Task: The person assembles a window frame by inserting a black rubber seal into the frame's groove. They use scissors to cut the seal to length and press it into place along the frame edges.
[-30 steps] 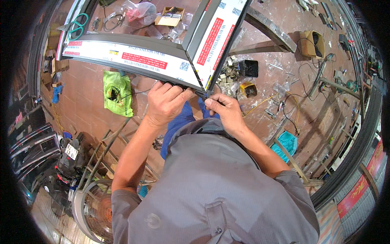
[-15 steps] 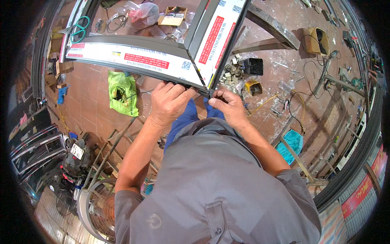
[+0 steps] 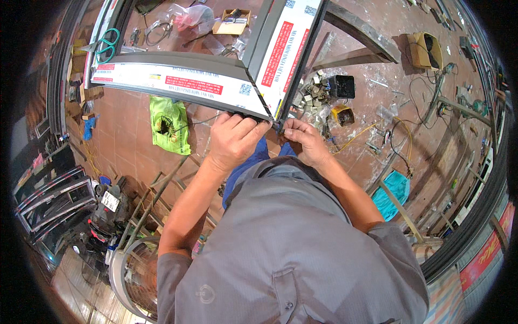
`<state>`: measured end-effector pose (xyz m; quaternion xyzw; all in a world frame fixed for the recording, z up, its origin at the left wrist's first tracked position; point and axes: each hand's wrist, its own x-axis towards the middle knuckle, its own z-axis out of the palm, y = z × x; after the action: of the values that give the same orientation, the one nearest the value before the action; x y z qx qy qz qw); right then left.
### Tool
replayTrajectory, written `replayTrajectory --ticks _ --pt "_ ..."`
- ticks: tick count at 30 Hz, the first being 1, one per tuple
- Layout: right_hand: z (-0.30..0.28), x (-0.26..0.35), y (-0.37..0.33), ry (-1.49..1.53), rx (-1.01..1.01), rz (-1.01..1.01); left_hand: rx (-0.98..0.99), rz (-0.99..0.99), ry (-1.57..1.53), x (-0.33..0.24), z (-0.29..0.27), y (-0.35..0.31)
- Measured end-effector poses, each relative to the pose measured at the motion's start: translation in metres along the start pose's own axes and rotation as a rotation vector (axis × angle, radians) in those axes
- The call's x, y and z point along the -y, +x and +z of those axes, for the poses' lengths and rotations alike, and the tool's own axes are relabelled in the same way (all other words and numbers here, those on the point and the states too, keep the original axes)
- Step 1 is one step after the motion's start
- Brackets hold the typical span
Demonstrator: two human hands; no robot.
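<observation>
A dark grey window frame (image 3: 205,82), its faces covered with white and red printed film, lies before me at the top of the view. My left hand (image 3: 236,141) is closed, fingers curled against the frame's near edge just left of the mitred corner. Thumb and fingers of my right hand (image 3: 305,141) are pinched together at that corner, on something small and dark that I cannot make out. Both hands' fingertips are partly hidden by the frame and by each other's angle. Green-handled scissors (image 3: 108,46) rest on the frame's far left corner.
A bright green bag (image 3: 170,127) lies on the tiled floor below the frame. Offcuts (image 3: 308,100), a black box (image 3: 341,86) and a yellow container (image 3: 342,114) sit to the right, among cables. A cardboard box (image 3: 423,51) stands farther right. At lower left stands a large fan (image 3: 121,275).
My right hand has drawn slightly down and away from the frame's corner, still pinched. My left hand has shifted a little to the right along the near edge. The view has tilted slightly.
</observation>
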<state>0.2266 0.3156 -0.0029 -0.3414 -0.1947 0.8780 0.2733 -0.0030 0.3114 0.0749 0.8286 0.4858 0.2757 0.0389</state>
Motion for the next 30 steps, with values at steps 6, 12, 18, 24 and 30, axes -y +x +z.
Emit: replayTrajectory --ticks 6,12,18,24,30 --pt "-0.001 0.000 0.004 -0.257 -0.032 -0.055 0.023 0.046 0.008 0.002 0.000 0.003" --pt "-0.003 -0.006 0.011 -0.073 0.003 0.023 0.083 0.087 0.019 -0.001 -0.003 0.009" --pt "0.011 -0.008 0.016 0.175 0.091 -0.021 0.123 0.124 0.035 0.002 -0.001 0.010" --pt "0.010 -0.009 0.016 0.032 0.078 -0.151 0.146 0.151 0.065 0.000 -0.003 0.013" --pt "0.012 -0.015 0.022 0.315 0.176 -0.030 0.156 0.151 0.065 -0.004 -0.004 0.016"
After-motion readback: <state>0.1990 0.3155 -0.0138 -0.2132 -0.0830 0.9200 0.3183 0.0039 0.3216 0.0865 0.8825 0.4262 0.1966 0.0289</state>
